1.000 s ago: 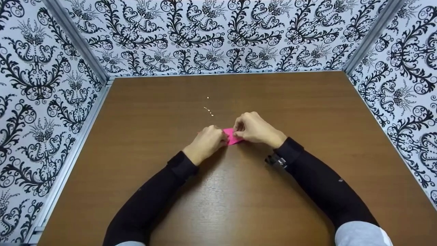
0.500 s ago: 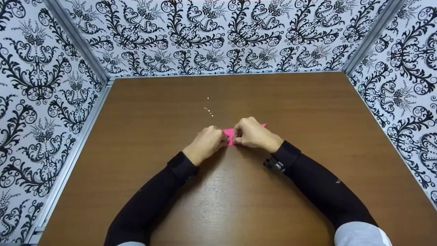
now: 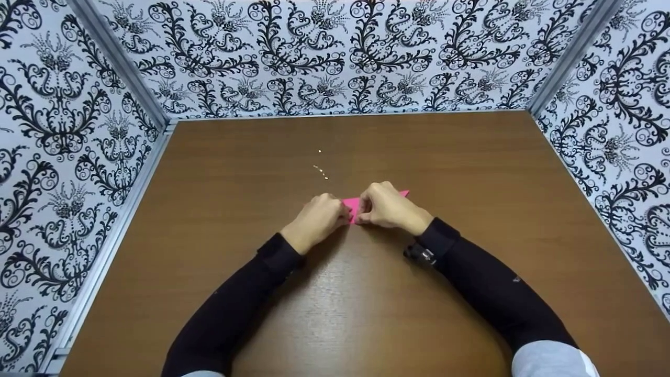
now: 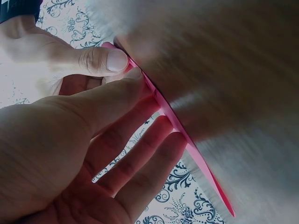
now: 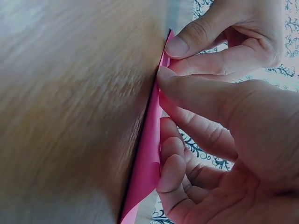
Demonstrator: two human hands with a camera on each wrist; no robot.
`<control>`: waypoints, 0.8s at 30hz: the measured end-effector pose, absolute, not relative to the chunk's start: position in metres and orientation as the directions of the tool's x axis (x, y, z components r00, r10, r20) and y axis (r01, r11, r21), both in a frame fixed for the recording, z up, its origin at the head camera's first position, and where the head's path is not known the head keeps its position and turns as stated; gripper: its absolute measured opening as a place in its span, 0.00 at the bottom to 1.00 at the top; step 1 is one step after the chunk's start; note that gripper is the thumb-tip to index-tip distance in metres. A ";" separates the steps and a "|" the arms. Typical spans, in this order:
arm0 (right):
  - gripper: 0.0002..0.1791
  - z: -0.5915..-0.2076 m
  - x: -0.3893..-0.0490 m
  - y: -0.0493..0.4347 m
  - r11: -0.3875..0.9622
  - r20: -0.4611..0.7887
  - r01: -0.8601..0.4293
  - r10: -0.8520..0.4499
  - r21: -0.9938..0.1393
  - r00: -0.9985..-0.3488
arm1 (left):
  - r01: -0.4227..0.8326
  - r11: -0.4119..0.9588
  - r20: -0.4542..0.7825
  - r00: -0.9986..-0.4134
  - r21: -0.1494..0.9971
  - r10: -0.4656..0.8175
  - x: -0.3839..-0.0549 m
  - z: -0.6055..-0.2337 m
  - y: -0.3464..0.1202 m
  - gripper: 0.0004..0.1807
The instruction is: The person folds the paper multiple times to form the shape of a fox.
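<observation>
A folded piece of pink paper (image 3: 350, 208) lies on the table between the two hands, one pointed end showing beyond the right hand. The left hand (image 3: 318, 219) holds the paper's left part, thumb and fingertips at its edge. Close beside it, the right hand (image 3: 390, 206) pinches the near edge with thumb and forefinger. In the right wrist view, the paper (image 5: 145, 158) runs as a narrow strip with a loose, curved flap, and the right hand's other fingers curl against it. From the left wrist, the paper (image 4: 187, 140) appears nearly edge-on. The hands cover much of it.
Several tiny pale specks (image 3: 321, 170) lie on the brown wooden table (image 3: 235, 162) beyond the hands. Patterned black-and-white panels (image 3: 324, 57) in grey metal frames border the table at the back and both sides.
The right hand has shifted slightly left and toward the person, its fingertips lower along the paper. A pink pointed end now shows beyond that hand. The left hand has stayed in place.
</observation>
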State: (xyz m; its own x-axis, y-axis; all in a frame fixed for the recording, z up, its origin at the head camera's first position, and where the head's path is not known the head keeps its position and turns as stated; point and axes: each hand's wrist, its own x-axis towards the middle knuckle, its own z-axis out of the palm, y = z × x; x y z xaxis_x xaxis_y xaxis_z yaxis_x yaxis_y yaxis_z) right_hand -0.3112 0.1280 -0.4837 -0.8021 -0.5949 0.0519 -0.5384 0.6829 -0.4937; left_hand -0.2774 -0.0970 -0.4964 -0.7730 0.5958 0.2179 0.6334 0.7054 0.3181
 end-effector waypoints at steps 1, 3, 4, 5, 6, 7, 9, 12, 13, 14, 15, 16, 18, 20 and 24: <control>0.08 -0.484 -0.311 0.128 0.683 0.051 -0.537 -0.594 -0.496 -0.803 | 0.633 0.705 0.217 -0.773 0.319 0.595 -0.277 -0.496 -0.097 0.10; 0.08 -0.483 -0.312 0.128 0.683 0.046 -0.529 -0.591 -0.504 -0.806 | 0.630 0.706 0.216 -0.776 0.323 0.593 -0.278 -0.496 -0.097 0.10; 0.08 -0.483 -0.312 0.128 0.684 0.041 -0.523 -0.588 -0.508 -0.808 | 0.627 0.707 0.213 -0.778 0.327 0.592 -0.278 -0.496 -0.097 0.10; 0.08 -0.483 -0.312 0.128 0.688 0.033 -0.516 -0.584 -0.510 -0.811 | 0.625 0.708 0.211 -0.779 0.330 0.590 -0.278 -0.496 -0.097 0.10; 0.08 -0.482 -0.312 0.128 0.694 0.021 -0.506 -0.579 -0.513 -0.815 | 0.625 0.706 0.212 -0.779 0.333 0.590 -0.278 -0.496 -0.097 0.10; 0.08 -0.482 -0.312 0.128 0.698 0.010 -0.498 -0.576 -0.515 -0.818 | 0.624 0.706 0.211 -0.780 0.334 0.589 -0.278 -0.497 -0.097 0.10; 0.08 -0.482 -0.313 0.128 0.706 -0.014 -0.482 -0.570 -0.519 -0.821 | 0.625 0.703 0.212 -0.779 0.338 0.591 -0.278 -0.497 -0.097 0.09; 0.08 -0.481 -0.314 0.127 0.716 -0.041 -0.469 -0.568 -0.517 -0.822 | 0.629 0.699 0.219 -0.776 0.340 0.592 -0.278 -0.498 -0.097 0.09; 0.08 -0.481 -0.314 0.127 0.717 -0.046 -0.468 -0.569 -0.517 -0.821 | 0.627 0.702 0.215 -0.777 0.338 0.591 -0.278 -0.498 -0.097 0.09; 0.09 -0.481 -0.315 0.127 0.716 -0.046 -0.469 -0.570 -0.517 -0.820 | 0.627 0.702 0.214 -0.777 0.336 0.592 -0.278 -0.498 -0.097 0.09; 0.09 -0.481 -0.315 0.127 0.717 -0.047 -0.469 -0.571 -0.516 -0.820 | 0.627 0.704 0.213 -0.778 0.335 0.591 -0.278 -0.498 -0.097 0.09; 0.10 -0.481 -0.315 0.127 0.717 -0.047 -0.468 -0.570 -0.516 -0.821 | 0.625 0.707 0.209 -0.779 0.332 0.591 -0.277 -0.498 -0.098 0.09; 0.10 -0.481 -0.316 0.127 0.718 -0.043 -0.469 -0.568 -0.514 -0.822 | 0.622 0.710 0.204 -0.781 0.329 0.590 -0.277 -0.497 -0.098 0.09; 0.10 -0.482 -0.316 0.127 0.717 -0.039 -0.467 -0.565 -0.518 -0.824 | 0.619 0.712 0.200 -0.784 0.331 0.588 -0.277 -0.497 -0.098 0.08; 0.09 -0.483 -0.315 0.127 0.716 -0.035 -0.462 -0.560 -0.523 -0.828 | 0.611 0.713 0.196 -0.789 0.345 0.582 -0.277 -0.498 -0.097 0.09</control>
State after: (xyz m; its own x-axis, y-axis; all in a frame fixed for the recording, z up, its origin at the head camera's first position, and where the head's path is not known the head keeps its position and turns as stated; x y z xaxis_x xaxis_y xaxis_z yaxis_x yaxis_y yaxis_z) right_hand -0.3147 0.1273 -0.4831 -0.8280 -0.5597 -0.0347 -0.4622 0.7163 -0.5228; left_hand -0.2769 -0.0967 -0.4976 -0.7892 0.5819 0.1962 0.6111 0.7125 0.3448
